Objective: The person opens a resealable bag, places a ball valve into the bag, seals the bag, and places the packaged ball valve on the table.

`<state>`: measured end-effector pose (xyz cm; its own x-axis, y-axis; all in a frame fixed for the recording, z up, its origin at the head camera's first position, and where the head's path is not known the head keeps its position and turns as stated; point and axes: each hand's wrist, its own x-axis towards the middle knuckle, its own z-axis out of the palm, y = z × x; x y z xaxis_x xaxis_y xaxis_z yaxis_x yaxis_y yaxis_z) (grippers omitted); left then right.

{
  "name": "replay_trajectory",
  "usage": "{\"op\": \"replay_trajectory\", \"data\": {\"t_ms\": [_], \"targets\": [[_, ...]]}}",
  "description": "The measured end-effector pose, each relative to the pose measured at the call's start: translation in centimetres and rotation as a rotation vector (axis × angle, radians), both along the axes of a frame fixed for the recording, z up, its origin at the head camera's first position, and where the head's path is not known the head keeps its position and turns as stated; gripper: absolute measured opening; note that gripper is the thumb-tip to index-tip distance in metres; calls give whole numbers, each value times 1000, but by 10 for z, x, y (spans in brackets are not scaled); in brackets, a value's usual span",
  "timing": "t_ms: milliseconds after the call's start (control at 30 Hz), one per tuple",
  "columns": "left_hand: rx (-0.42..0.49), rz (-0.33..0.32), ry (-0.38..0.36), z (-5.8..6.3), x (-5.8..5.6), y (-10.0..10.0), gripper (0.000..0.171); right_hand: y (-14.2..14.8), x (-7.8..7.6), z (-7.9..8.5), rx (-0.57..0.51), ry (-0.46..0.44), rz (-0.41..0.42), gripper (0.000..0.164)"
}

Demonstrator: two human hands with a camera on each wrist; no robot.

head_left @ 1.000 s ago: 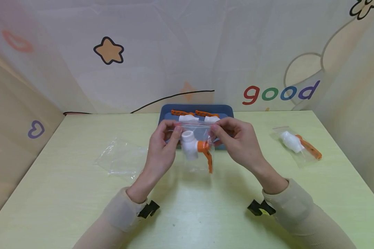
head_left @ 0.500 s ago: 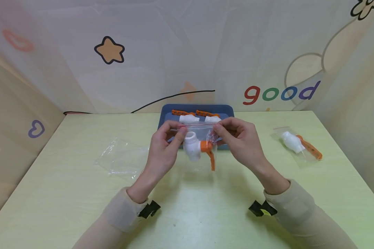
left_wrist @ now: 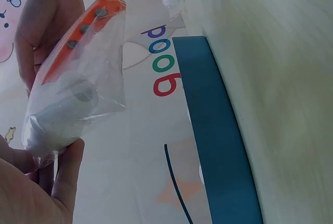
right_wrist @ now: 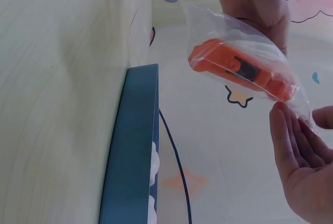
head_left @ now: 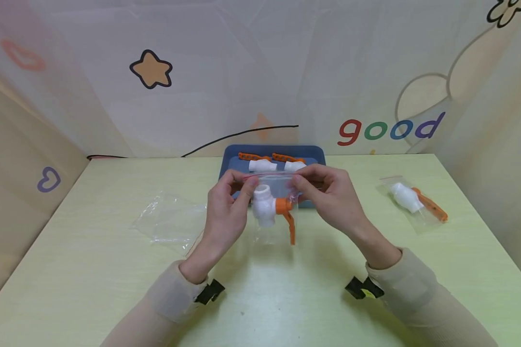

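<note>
One pale tabletop [head_left: 278, 303] is stretching before a printed curtain [head_left: 243, 72] showing a star [head_left: 151, 70] and the lettering "good" [head_left: 392, 130]. Near its back edge, a blue tray [head_left: 315, 153] is holding two white valves [head_left: 262, 166] with orange handles [head_left: 286, 158]. Clear plastic [head_left: 171, 219] is lying at the left, and a bagged valve [head_left: 407, 197] is resting at the right. Between these, the left hand [head_left: 226, 207] and right hand [head_left: 336, 197] are pinching a bag [left_wrist: 109, 81] by its top; inside it, another valve [head_left: 265, 206] is hanging above the tabletop, in front of the tray.
</note>
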<state>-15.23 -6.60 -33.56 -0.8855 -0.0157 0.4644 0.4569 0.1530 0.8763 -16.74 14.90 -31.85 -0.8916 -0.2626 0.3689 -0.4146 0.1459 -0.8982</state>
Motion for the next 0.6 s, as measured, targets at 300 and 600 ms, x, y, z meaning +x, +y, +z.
{"op": "replay_trajectory", "data": {"t_ms": [300,600], "targets": [[-39,-37,-22,0,0,-1,12,-2,1,3,86,-5,-41,14],[-14,-99,-90,3,0,-1,13,-3,3,4,99,64,-56,10]]}}
